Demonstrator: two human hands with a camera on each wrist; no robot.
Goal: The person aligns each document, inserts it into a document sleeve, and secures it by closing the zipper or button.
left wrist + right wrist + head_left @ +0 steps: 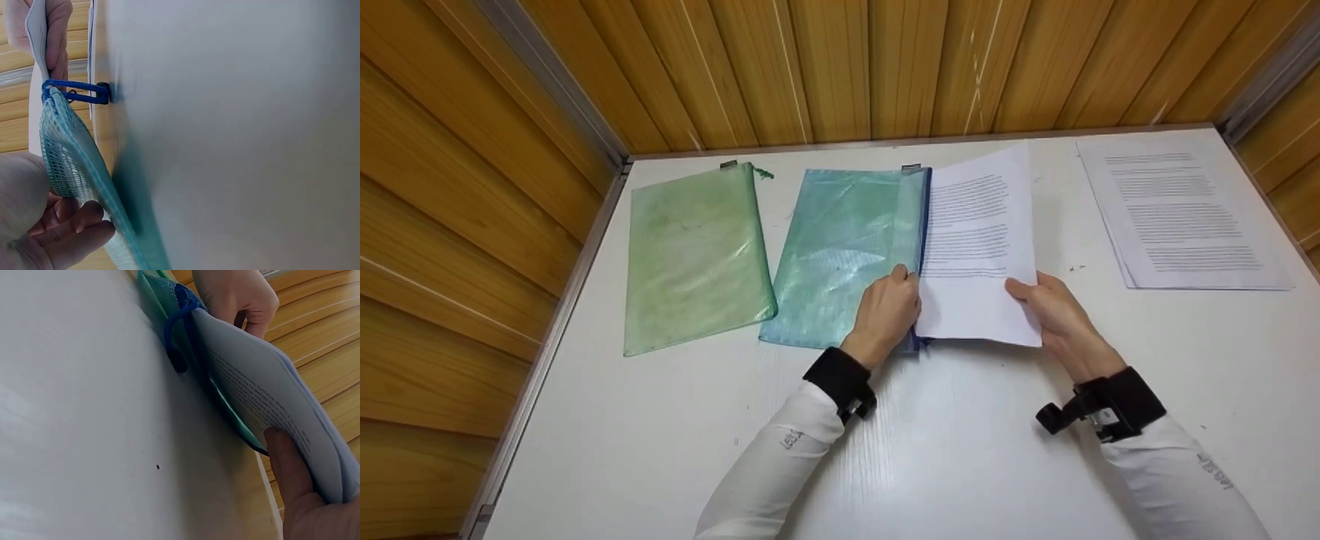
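A blue-green mesh zip pouch [832, 247] with a dark blue zipped edge lies in the middle of the table. My left hand [889, 307] grips the pouch near its open right edge; the left wrist view shows the fingers [79, 233] curled against the mesh, the edge raised off the table. Printed sheets of paper [971, 247] have their left side in the pouch mouth, and the rest sticks out to the right. My right hand [1057, 319] pinches the sheets at their right edge, thumb on the printed face. A blue zip cord [171, 332] hangs at the pouch's near corner.
A green zip pouch [694, 255] lies flat to the left. More printed sheets [1185, 217] lie in a stack at the far right of the white table [952, 450]. Wood-look panels [840, 67] stand behind and at the sides.
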